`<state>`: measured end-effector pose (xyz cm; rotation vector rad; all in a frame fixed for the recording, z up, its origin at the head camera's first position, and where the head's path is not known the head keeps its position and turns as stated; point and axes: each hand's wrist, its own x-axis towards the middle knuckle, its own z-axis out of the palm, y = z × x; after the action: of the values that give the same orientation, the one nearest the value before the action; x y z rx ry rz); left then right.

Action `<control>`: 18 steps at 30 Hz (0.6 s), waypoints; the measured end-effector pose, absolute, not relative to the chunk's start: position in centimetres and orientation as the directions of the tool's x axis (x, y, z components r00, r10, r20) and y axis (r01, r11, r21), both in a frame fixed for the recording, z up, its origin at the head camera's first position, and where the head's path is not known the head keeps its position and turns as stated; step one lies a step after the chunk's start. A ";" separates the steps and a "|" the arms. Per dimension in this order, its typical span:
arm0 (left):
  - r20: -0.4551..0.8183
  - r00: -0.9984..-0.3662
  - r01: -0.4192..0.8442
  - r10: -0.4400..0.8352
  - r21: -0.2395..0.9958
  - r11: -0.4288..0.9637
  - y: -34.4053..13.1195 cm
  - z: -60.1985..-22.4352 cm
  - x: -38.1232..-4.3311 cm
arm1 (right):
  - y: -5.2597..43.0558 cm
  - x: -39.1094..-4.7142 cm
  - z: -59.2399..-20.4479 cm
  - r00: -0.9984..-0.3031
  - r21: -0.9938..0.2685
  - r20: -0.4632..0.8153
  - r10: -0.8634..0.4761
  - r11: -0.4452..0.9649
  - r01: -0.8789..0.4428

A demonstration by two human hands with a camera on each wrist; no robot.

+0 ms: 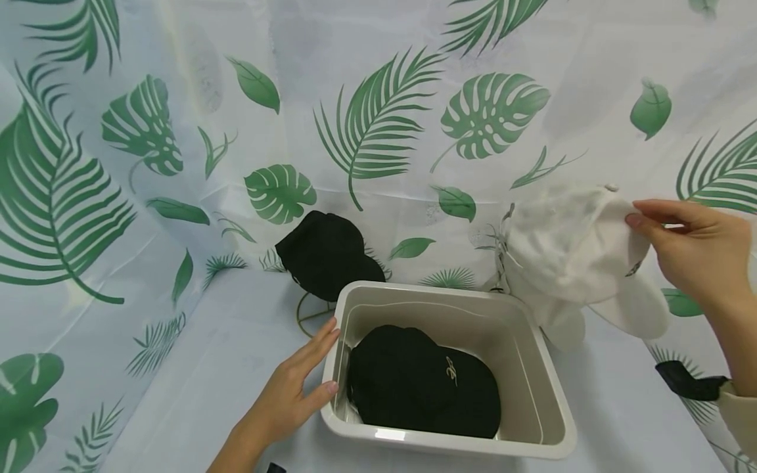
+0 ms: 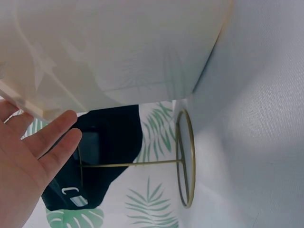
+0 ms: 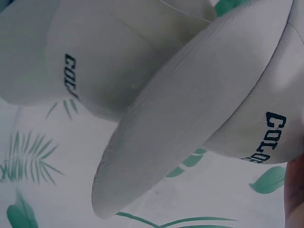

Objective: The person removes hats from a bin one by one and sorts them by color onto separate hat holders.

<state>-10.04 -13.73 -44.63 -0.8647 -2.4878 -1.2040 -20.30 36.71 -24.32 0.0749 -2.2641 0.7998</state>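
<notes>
My right hand (image 1: pixel 704 243) pinches a white baseball cap (image 1: pixel 573 243) by the side of its crown, to the right of the bin. Dark lettering shows above the brim (image 3: pixel 190 109) of this cap in the right wrist view. Behind it is a second white cap (image 3: pixel 109 52) with similar lettering, mostly hidden from the head camera. My left hand (image 1: pixel 292 381) has its fingers extended, touching the left rim of a beige plastic bin (image 1: pixel 552 394). Inside the bin lies a black cap (image 1: pixel 408 381) with a small light emblem, brim to the right.
Behind the bin's left corner, another black cap (image 1: pixel 325 253) hangs on a gold wire stand (image 2: pixel 187 161). Leaf-printed white cloth (image 1: pixel 378 39) covers the walls around the pale table (image 1: pixel 236 341). A black strap (image 1: pixel 688 382) sticks out near my right wrist.
</notes>
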 end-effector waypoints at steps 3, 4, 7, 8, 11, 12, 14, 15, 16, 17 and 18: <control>0.452 -0.795 0.605 0.403 0.629 0.488 -13.7 -44.6 -10.1 | 37.1 -20.7 -25.0 -0.738 -0.536 0.651 0.178 0.797 -0.280; 0.453 -0.795 0.606 0.404 0.629 0.487 -13.7 -44.6 -10.1 | 37.3 -20.8 -25.2 -0.740 -0.531 0.649 0.177 0.802 -0.274; 0.450 -0.795 0.606 0.407 0.633 0.482 -13.8 -44.7 -10.1 | 37.7 -21.1 -26.0 -0.754 -0.524 0.633 0.174 0.813 -0.252; 0.452 -0.793 0.608 0.409 0.634 0.478 -13.8 -44.7 -10.1 | 37.8 -21.2 -26.2 -0.759 -0.524 0.627 0.173 0.815 -0.247; 0.455 -0.790 0.612 0.411 0.635 0.471 -13.8 -44.7 -10.1 | 38.2 -21.6 -26.8 -0.770 -0.535 0.613 0.180 0.811 -0.236; 0.456 -0.789 0.612 0.411 0.636 0.470 -13.8 -44.7 -10.2 | 38.3 -21.6 -27.0 -0.773 -0.543 0.608 0.182 0.805 -0.238; 0.459 -0.789 0.613 0.409 0.634 0.471 -13.8 -44.7 -10.2 | 38.4 -21.8 -27.3 -0.771 -0.547 0.610 0.182 0.801 -0.243; 0.457 -0.790 0.611 0.408 0.635 0.473 -13.8 -44.7 -10.2 | 38.4 -21.9 -27.4 -0.774 -0.556 0.605 0.188 0.795 -0.242; 0.456 -0.792 0.610 0.407 0.636 0.474 -13.8 -44.7 -10.2 | 38.5 -21.9 -27.6 -0.784 -0.566 0.591 0.190 0.790 -0.236; 0.454 -0.793 0.608 0.406 0.637 0.475 -13.8 -44.7 -10.2 | 38.5 -22.0 -27.8 -0.794 -0.574 0.577 0.191 0.787 -0.228; 0.449 -0.796 0.603 0.405 0.640 0.476 -13.8 -44.7 -10.2 | 38.6 -22.0 -27.9 -0.801 -0.574 0.568 0.189 0.789 -0.220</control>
<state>-10.17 -13.81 -44.72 -0.8666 -2.4886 -1.2205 -22.03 38.62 -27.93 0.0227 -2.3491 0.8561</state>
